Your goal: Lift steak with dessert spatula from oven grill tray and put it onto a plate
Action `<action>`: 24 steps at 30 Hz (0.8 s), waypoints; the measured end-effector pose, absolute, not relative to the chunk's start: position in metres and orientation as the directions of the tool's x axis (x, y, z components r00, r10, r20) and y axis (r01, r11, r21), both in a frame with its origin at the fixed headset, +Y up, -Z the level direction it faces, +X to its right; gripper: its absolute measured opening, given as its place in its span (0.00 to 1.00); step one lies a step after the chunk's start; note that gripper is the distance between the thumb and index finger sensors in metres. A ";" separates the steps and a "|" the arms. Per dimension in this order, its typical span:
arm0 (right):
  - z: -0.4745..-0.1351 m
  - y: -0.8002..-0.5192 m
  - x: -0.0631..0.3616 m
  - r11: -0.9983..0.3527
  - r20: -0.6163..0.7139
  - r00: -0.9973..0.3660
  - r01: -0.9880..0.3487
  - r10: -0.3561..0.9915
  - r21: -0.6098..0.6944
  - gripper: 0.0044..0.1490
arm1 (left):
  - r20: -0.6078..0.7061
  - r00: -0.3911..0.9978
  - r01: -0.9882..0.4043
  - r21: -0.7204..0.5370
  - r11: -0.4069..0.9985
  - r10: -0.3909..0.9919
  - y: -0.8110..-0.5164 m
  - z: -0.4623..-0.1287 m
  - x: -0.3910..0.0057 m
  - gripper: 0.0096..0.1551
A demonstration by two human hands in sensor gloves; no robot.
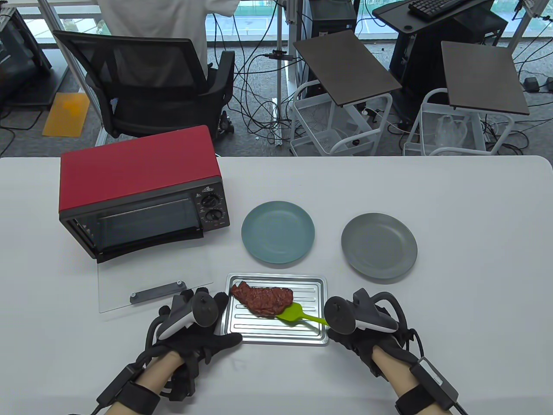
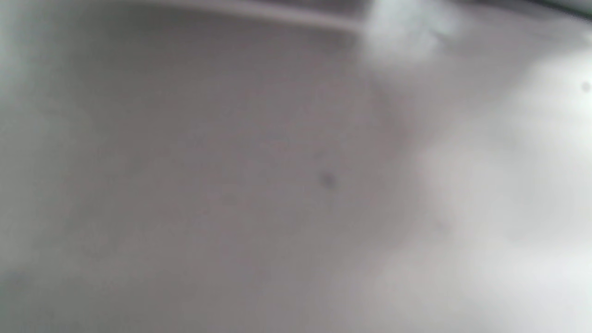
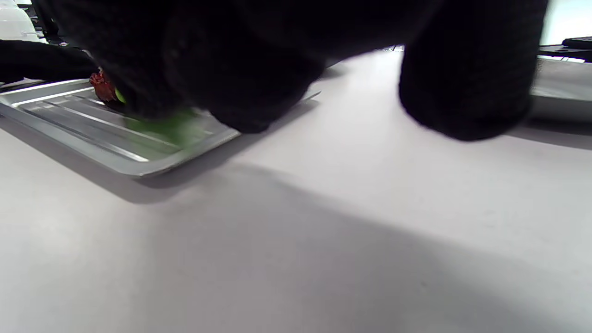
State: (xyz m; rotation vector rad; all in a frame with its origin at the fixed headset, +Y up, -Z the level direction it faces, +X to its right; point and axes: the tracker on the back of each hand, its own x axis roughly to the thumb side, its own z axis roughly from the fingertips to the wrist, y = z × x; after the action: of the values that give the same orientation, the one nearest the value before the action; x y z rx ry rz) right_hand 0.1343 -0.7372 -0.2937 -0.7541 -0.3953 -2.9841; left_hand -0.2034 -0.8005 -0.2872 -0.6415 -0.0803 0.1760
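The ridged silver oven grill tray (image 1: 276, 333) was seen lying on the white surface (image 1: 453, 203), right at the near edge between the two gloved hands. The reddish-brown steak (image 1: 262, 298) was laid across the tray's far left part. The lime-green dessert spatula (image 1: 298, 316) was held by the right hand (image 1: 358, 335), whose grip was closed round the thin handle at the tray's right corner; its blade was set flat against the steak's right end, touching it, though whether it was slid beneath could not be told. The right forearm was brought in from the bottom right, wrist low, tracker uppermost. In the right wrist view the dark fingers (image 3: 259, 69) were curled down over a blur of green on the tray.

The left hand (image 1: 203, 333) was placed at the tray's left edge, fingers reaching along that side and the thumb stretched toward the near rim; whether the tray was actually gripped could not be told. The left wrist view was too blurred to be read.

Beyond the tray, a round teal plate (image 1: 278, 232) and a round grey plate (image 1: 379, 245) were set side by side, apart. The red toaster oven (image 1: 138, 190) was stood at the far left, its glass door (image 1: 151, 281) dropped open.
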 end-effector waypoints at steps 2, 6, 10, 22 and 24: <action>-0.295 -0.738 0.133 -0.969 0.473 -0.881 0.095 0.025 0.229 0.27 | 0.020 0.982 -0.138 -0.601 0.787 0.188 -0.801 -0.287 -0.203 0.62; -0.297 -0.740 0.129 -0.974 0.481 -0.877 0.092 0.020 0.207 0.27 | 0.020 0.982 -0.138 -0.601 0.787 0.188 -0.801 -0.287 -0.203 0.62; -0.300 -0.743 0.125 -0.978 0.486 -0.873 0.076 0.029 0.193 0.26 | 0.020 0.982 -0.138 -0.601 0.787 0.188 -0.801 -0.287 -0.203 0.62; -0.307 -0.751 0.116 -0.983 0.495 -0.866 0.027 0.067 0.181 0.23 | 0.021 0.981 -0.139 -0.606 0.783 0.191 -0.800 -0.287 -0.204 0.62; -0.308 -0.752 0.113 -0.986 0.502 -0.863 0.026 0.061 0.166 0.22 | 0.021 0.981 -0.139 -0.607 0.783 0.191 -0.800 -0.287 -0.204 0.62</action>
State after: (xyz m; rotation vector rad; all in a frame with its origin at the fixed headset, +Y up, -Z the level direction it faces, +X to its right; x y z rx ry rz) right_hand 0.1134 -0.7521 -0.3080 -0.8273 -0.2647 -3.0380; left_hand -0.2037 -0.8005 -0.2872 -0.6477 -0.0830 0.1780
